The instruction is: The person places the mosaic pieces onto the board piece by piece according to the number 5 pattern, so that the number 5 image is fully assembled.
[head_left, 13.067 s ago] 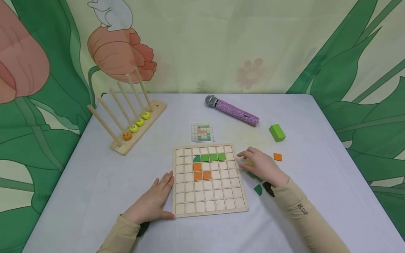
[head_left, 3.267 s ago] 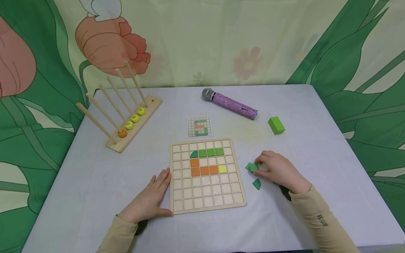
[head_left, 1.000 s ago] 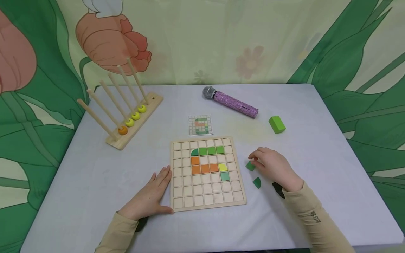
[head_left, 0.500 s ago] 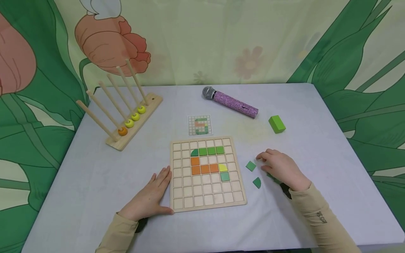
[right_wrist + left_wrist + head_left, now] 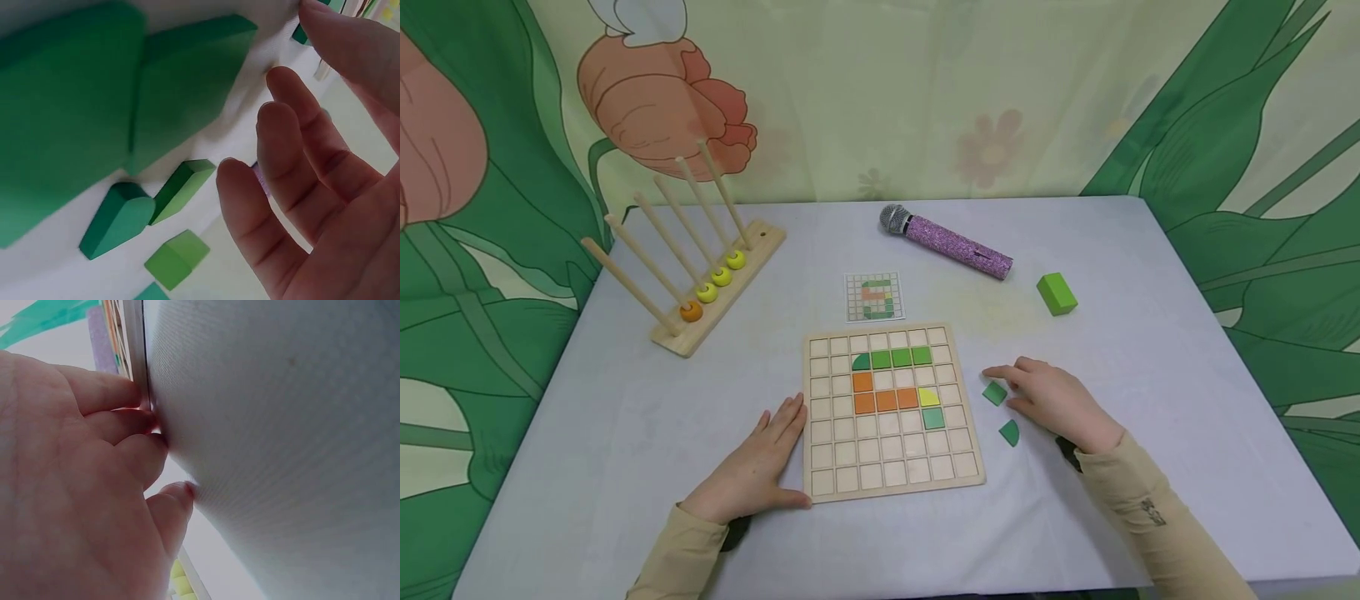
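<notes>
My left hand [image 5: 752, 471] rests on the table with fingers straight, its fingertips and thumb at the left edge of the wooden grid board [image 5: 880, 492]. In the left wrist view its fingertips [image 5: 142, 453] meet the board's side. My right hand [image 5: 1060, 408] is right of the board, index finger stretched out and thumb apart, around a green square tile [image 5: 995, 392] on the table. A dark green quarter-round tile [image 5: 1010, 432] lies just nearer to me. The board bears green tiles [image 5: 901, 357], orange tiles [image 5: 886, 401], a yellow rounded tile [image 5: 928, 397] and a teal tile [image 5: 933, 418].
Beyond the board lies a pattern card [image 5: 875, 297], with a purple glittery microphone [image 5: 955, 246] behind it. A green block [image 5: 1057, 294] stands at the right. A wooden peg stand [image 5: 722, 287] with beads is at the left. More green tiles [image 5: 187, 94] show beneath my right hand.
Since 13 seconds ago, an orange, a yellow and a teal tile have been added to the board. Lately my right hand drew back, then came left to the green square tile. The left hand stays.
</notes>
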